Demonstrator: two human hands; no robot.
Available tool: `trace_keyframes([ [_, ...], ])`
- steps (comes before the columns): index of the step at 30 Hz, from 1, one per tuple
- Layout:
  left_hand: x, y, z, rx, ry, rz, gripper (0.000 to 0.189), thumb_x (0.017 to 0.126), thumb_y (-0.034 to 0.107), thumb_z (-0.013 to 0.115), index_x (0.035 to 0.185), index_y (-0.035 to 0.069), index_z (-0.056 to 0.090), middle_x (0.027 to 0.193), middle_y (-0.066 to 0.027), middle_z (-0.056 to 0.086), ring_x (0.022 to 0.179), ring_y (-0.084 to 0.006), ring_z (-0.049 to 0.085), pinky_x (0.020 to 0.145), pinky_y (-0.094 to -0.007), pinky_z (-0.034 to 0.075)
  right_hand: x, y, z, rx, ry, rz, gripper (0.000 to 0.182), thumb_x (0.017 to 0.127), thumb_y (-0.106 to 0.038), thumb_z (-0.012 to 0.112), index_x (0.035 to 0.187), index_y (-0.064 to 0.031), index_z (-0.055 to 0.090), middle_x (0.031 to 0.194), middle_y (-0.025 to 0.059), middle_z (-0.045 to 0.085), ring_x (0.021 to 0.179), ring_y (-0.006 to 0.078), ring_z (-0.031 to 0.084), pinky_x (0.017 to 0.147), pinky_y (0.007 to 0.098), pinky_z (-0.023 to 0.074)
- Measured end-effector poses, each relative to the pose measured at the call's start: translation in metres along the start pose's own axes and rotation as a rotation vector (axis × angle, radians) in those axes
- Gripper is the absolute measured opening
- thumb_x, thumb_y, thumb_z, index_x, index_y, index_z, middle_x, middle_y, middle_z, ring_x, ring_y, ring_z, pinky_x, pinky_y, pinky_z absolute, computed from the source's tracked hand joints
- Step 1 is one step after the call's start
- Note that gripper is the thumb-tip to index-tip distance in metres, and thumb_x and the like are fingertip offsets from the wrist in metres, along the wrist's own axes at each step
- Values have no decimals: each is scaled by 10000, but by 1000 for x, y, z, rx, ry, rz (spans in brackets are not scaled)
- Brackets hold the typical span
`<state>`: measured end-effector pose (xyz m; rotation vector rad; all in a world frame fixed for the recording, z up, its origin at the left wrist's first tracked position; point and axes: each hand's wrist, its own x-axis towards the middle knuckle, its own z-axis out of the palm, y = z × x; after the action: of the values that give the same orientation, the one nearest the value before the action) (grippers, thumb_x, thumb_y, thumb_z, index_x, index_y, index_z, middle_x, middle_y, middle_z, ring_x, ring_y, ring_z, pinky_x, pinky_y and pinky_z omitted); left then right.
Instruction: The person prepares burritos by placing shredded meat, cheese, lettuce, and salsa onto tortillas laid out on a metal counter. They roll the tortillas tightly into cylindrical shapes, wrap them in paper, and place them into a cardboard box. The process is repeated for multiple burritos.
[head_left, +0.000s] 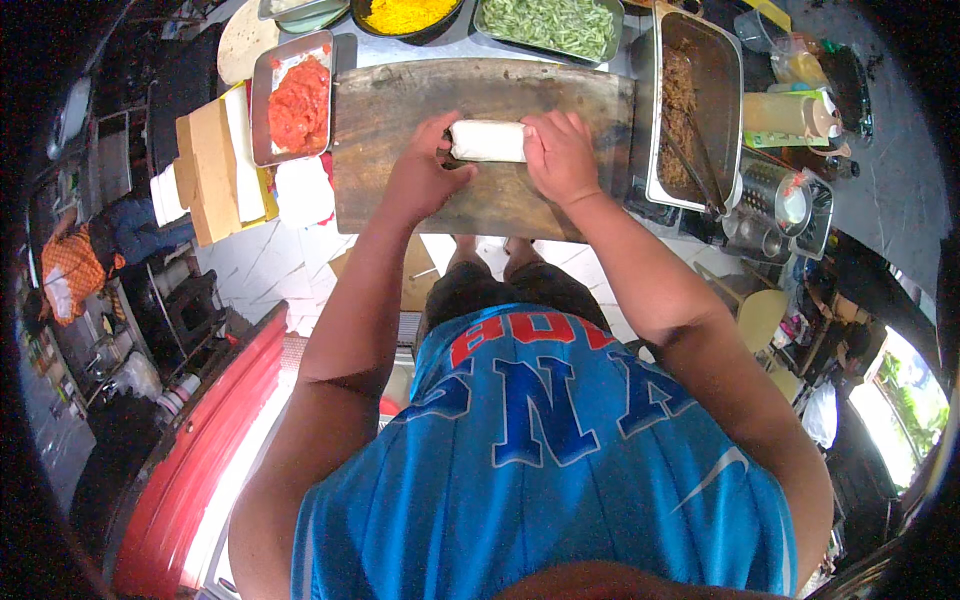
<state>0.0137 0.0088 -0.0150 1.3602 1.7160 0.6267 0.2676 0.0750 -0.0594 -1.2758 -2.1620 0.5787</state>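
A white rolled wrap (489, 141) lies crosswise on a worn wooden cutting board (480, 202). Whether its outer layer is flatbread or paper I cannot tell. My right hand (561, 154) covers the right end of the roll, with the fingers over its far side and the thumb on top. At the other end, my left hand (429, 169) is curved around the tip, thumb and fingers spread apart. A dark gap shows between that palm and the roll, and the fingertips are close to its far edge.
Left of the board stands a metal tray of chopped tomato (300, 105); behind it are a bowl of yellow shreds (405, 13) and a tray of shredded cucumber (547, 26). A deep pan (733, 112) on the right holds brown meat and tongs (697, 161). A sauce bottle (780, 114) lies beyond.
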Motion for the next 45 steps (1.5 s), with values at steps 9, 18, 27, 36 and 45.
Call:
trace_keyframes([
  [9, 4, -21, 1, 197, 51, 213, 685, 837, 48, 912, 1475, 118, 674, 1331, -137, 726, 1197, -371, 723, 1050, -452, 601, -9, -6, -16, 2, -100, -116, 480, 999, -376, 845, 1370, -91, 737, 1337, 146, 729, 1287, 401, 654, 1147, 527, 477],
  [18, -7, 19, -10, 477, -35, 564, 708, 846, 212, 916, 1502, 108, 672, 1422, -149, 673, 1380, -383, 640, 1138, -528, 540, -25, -6, -21, 10, -99, -184, 593, 910, -362, 954, 1383, -99, 713, 1430, 159, 701, 1317, 424, 663, 1167, 563, 518],
  [27, 12, 36, -4, 567, -284, 360, 714, 891, 273, 918, 1531, 83, 662, 1463, -189, 689, 1415, -424, 643, 1193, -526, 538, -32, -10, -22, 33, -86, -212, 579, 895, -357, 978, 1346, -95, 728, 1420, 143, 691, 1319, 424, 661, 1271, 595, 481],
  [36, 18, 35, -24, 501, -451, 281, 811, 896, 382, 934, 1586, 95, 621, 1526, -225, 691, 1430, -443, 648, 1212, -523, 538, -32, -4, -20, 49, -114, -236, 548, 906, -394, 943, 1331, -116, 736, 1373, 123, 698, 1329, 393, 649, 1283, 653, 445],
  [45, -5, 6, -9, 490, -206, 498, 784, 896, 280, 923, 1581, 103, 587, 1453, -193, 709, 1392, -423, 654, 1161, -511, 564, -31, -3, -23, 37, -169, -235, 567, 918, -424, 927, 1361, -129, 731, 1397, 108, 699, 1341, 389, 643, 1303, 673, 410],
])
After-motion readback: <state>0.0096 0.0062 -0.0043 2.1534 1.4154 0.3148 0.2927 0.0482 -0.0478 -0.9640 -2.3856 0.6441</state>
